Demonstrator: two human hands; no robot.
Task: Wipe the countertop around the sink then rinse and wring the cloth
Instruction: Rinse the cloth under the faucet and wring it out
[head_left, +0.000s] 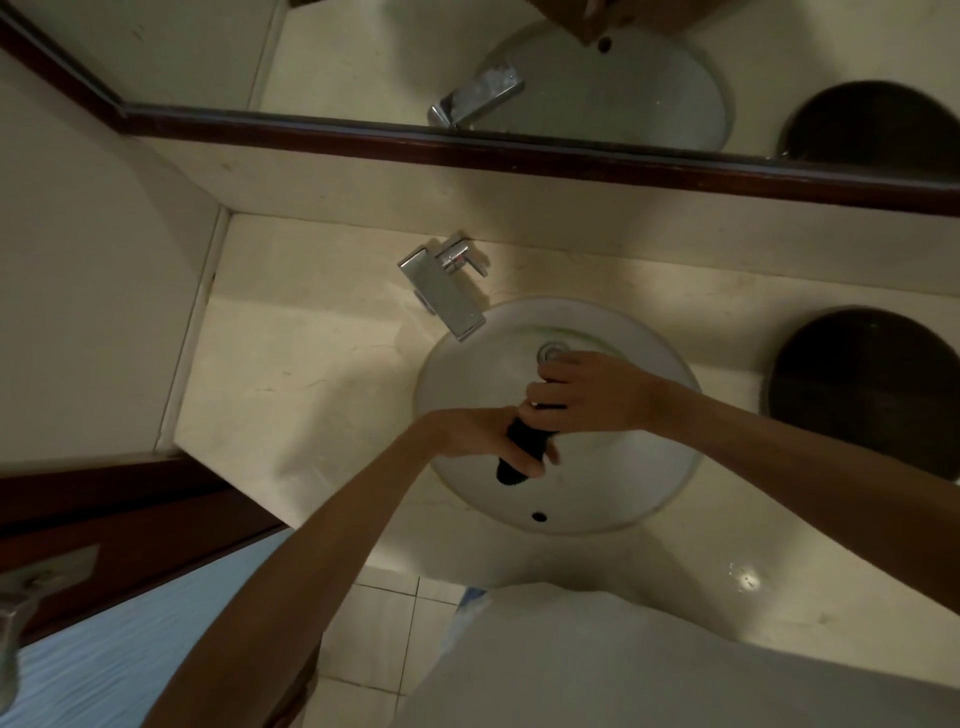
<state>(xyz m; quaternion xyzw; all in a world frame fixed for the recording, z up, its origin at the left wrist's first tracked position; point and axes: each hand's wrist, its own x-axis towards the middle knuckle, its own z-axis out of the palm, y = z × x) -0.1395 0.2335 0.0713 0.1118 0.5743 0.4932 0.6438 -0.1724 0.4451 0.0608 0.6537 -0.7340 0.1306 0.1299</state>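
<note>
On the pale countertop the chrome faucet overhangs the sink. Over the basin, the left hand and right hand both have fingers wrapped tight around the dark rolled cloth — each gripping one end.

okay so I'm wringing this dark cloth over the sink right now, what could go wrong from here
1. Both hands, left and right, twist the dark cloth over the near half of the sink. If it drifts toward you, drips may land on the countertop you are cleaning.
2. The faucet spout juts over the bowl's far-left edge, so a raised hand might knock it.
</note>
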